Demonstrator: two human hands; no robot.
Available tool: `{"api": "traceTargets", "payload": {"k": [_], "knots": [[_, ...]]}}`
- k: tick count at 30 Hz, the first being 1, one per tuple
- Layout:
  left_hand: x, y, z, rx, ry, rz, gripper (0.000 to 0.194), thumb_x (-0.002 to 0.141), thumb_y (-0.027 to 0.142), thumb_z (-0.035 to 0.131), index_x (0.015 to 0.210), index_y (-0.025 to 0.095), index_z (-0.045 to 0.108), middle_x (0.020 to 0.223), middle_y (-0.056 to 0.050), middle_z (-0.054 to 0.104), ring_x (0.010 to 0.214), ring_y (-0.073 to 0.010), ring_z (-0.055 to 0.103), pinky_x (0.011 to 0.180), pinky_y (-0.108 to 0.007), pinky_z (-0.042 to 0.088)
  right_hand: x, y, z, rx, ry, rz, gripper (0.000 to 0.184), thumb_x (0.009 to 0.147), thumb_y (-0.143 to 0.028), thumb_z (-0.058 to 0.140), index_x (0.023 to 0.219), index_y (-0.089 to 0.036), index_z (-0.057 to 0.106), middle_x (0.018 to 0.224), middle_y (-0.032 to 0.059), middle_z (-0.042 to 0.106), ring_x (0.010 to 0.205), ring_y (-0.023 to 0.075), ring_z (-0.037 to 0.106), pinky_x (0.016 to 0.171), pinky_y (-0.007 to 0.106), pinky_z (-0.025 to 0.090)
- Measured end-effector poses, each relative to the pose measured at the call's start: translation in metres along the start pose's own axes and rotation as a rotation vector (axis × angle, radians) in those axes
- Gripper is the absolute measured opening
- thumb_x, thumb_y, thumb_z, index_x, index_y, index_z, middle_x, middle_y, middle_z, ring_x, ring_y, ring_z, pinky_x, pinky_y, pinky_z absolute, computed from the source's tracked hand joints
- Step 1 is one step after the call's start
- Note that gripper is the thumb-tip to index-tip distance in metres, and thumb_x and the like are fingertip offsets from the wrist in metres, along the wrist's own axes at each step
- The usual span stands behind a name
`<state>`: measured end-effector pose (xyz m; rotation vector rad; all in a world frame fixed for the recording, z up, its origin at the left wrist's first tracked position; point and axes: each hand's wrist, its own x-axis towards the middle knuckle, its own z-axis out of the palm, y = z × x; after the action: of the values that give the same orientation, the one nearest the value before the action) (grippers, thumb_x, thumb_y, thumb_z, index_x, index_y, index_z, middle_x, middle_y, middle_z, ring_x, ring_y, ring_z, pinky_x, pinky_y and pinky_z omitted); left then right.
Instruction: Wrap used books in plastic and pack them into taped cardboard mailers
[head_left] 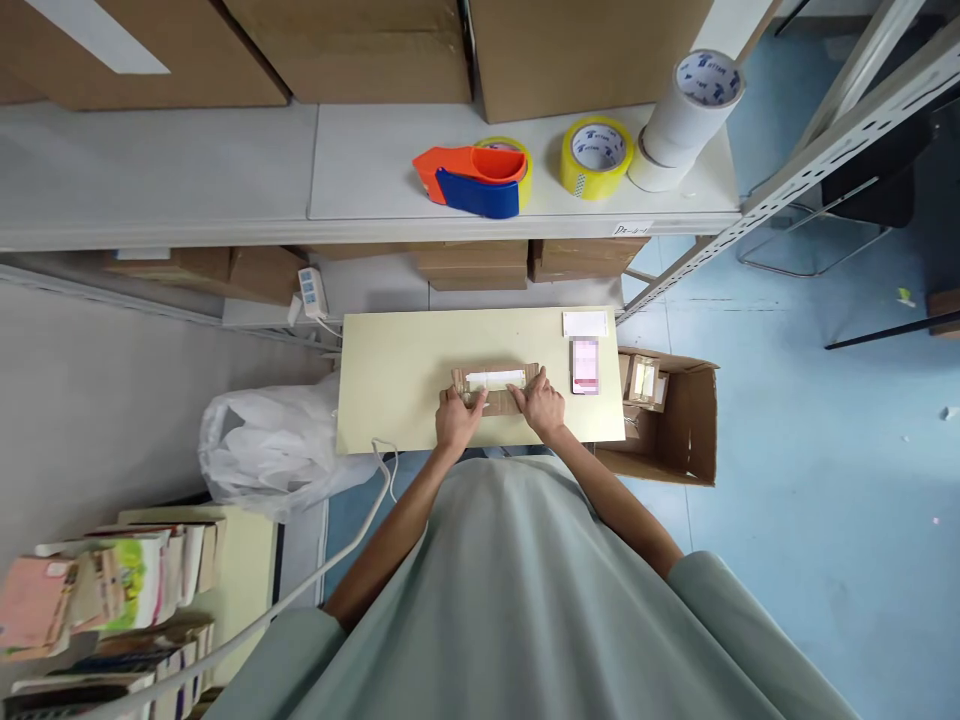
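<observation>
Left: against the grey surface at the far left, books (142, 590) stand and lean in rows near a pale yellow board (247, 570). Beyond them, a translucent white plastic bag (274, 450), bulging with pale contents, lies beside the left end of the counter. A white cable (322, 572) curves from the lower left towards the counter's near edge; a white power strip (313, 292) lies beyond its far left corner.

Centre: the counter (390, 350) is a pale yellow rectangular top. The parcel (496, 408), brown with a whitish strip along its top, lies flat near the middle of the near half. The left hand (456, 418) touches its left portion and the right hand (541, 405) its right portion, both with fingers bent and thumbs over the top; whether either is clenched around it cannot be told. Above, a grey shelf (225, 180) bears large brown cartons (360, 50), then an orange and blue tape dispenser (480, 185), a yellow tape roll (598, 172) and stacked white rolls (686, 120).

Right: a white slip (585, 323) lies just beyond a phone (584, 366) with a lit pinkish screen. Beside the counter's right end, an open cardboard box (688, 430) holds small packages (645, 382). A perforated metal post (795, 190) slants before the blue floor (810, 450) and a dark chair (874, 185).
</observation>
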<state>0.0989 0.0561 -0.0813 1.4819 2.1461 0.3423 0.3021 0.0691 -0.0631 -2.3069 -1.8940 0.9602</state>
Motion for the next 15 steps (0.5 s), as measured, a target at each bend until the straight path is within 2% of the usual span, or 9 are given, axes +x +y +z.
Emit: {"api": "traceTargets", "payload": {"k": [4,8,12,15], "knots": [[0.001,0.001,0.007,0.011,0.006,-0.065,0.058,0.092,0.069,0.077,0.115,0.017,0.070,0.121,-0.024,0.074,0.111,-0.0420,0.076,0.095,-0.049,0.061,0.006,0.011,0.005,0.109,0.005,-0.024,0.108,0.108,-0.082,0.047,0.174,0.001,0.025,0.145,0.0362,0.070,0.136,0.0416,0.072,0.110,0.044,0.057],[0.009,-0.009,0.003,-0.029,-0.046,-0.077,0.040,0.095,0.060,0.074,0.097,0.020,0.073,0.108,-0.016,0.077,0.104,-0.0339,0.076,0.093,-0.040,0.058,0.011,0.025,0.016,0.247,0.010,-0.009,0.107,0.109,-0.082,0.047,0.174,0.001,0.026,0.149,0.0343,0.069,0.141,0.0432,0.067,0.110,0.047,0.055],[0.013,-0.024,-0.005,-0.181,-0.095,-0.008,0.037,0.104,0.052,0.060,0.087,0.022,0.072,0.101,-0.012,0.077,0.094,-0.0266,0.073,0.088,-0.034,0.055,0.011,0.037,0.023,0.322,0.006,-0.029,0.089,0.111,-0.077,0.041,0.162,-0.005,0.052,0.135,0.0282,0.077,0.131,0.0402,0.071,0.107,0.044,0.054],[0.015,-0.032,-0.010,-0.296,-0.133,0.030,0.042,0.105,0.056,0.055,0.085,0.023,0.071,0.100,-0.011,0.076,0.092,-0.0249,0.072,0.086,-0.033,0.054,0.009,0.045,0.022,0.415,-0.031,0.004,0.078,0.110,-0.076,0.041,0.151,-0.014,0.066,0.107,0.0161,0.083,0.109,0.0348,0.078,0.095,0.038,0.057]]}}
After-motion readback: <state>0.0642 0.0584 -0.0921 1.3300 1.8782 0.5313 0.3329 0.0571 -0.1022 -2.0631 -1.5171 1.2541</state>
